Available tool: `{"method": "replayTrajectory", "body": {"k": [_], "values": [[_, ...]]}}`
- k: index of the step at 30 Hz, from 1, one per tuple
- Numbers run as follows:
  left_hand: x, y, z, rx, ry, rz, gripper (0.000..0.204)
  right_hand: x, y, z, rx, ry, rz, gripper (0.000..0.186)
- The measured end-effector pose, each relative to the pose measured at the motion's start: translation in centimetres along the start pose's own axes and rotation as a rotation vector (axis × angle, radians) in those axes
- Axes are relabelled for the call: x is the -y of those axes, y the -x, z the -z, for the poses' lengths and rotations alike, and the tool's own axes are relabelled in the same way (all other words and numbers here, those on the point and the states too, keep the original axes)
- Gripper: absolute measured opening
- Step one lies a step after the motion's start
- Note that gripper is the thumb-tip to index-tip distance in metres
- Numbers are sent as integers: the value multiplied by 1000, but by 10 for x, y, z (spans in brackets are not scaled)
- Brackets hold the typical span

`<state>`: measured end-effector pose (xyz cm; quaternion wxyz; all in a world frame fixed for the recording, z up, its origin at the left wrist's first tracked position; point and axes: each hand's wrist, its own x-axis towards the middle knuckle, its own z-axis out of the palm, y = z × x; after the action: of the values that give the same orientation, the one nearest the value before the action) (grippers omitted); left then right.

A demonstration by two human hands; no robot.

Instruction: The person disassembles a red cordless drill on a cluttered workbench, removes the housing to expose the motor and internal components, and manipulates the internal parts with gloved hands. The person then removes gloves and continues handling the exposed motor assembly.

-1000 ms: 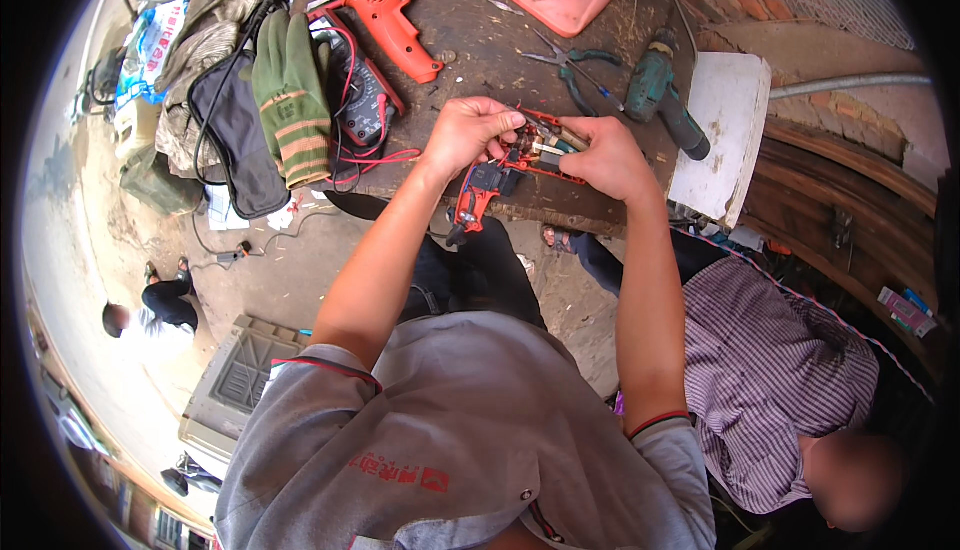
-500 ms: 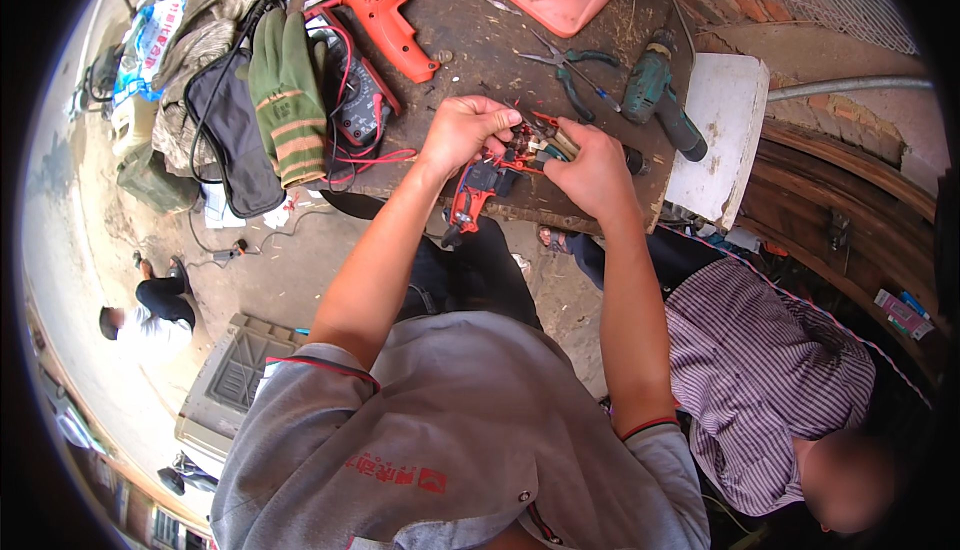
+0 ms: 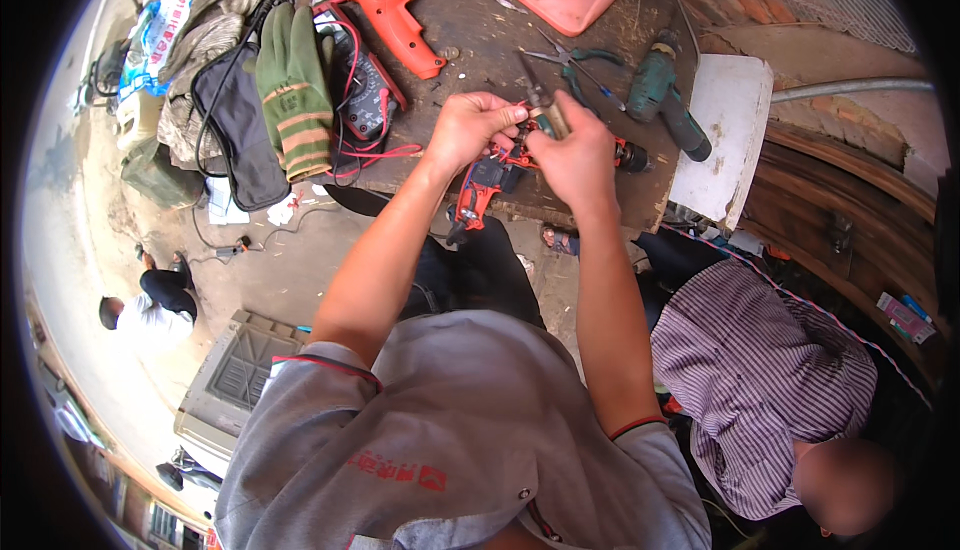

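Observation:
An opened red cordless drill (image 3: 484,193) lies at the table's near edge, its inner parts and wires showing. Its black chuck (image 3: 630,157) sticks out to the right, past my right hand. My left hand (image 3: 468,130) is closed in a pinch above the drill's wires; what lies between thumb and finger is too small to make out. Gripped in my right hand (image 3: 578,155) is a tool with tan handles (image 3: 552,122) and a dark pointed end, angled toward the far side. My fingers partly cover the drill's middle.
Beyond my hands lie pliers (image 3: 572,75), a teal cordless drill (image 3: 655,95) and a red corded drill (image 3: 405,10). Left are a multimeter (image 3: 365,100) with red leads and green gloves (image 3: 294,100). A person in a checked shirt (image 3: 760,370) sits at right.
My right hand has shifted slightly left and toward the far side. The tool in it has turned, so its dark pointed end now shows. My left hand stays nearly in place.

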<state>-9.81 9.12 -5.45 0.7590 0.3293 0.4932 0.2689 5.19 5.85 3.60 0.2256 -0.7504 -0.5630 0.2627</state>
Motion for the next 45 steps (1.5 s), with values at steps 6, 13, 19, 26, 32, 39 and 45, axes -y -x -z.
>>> {"method": "replayTrajectory", "body": {"k": [6,13,19,26,32,39,45], "values": [[-1,2,6,51,-8,0,25,-38,-29,45,-28,1,-66,69],[5,3,10,87,92,-22,25,-23,1,71,304,199,46,67],[5,4,9,65,90,1,23,-27,7,51,338,282,102,69],[5,6,11,79,72,-4,18,-21,6,38,302,347,164,69],[6,7,11,74,96,2,19,-20,8,37,297,390,176,69],[6,9,10,64,91,-1,19,-20,8,39,323,390,159,70],[5,5,15,134,58,10,19,-29,1,41,374,286,149,66]]}}
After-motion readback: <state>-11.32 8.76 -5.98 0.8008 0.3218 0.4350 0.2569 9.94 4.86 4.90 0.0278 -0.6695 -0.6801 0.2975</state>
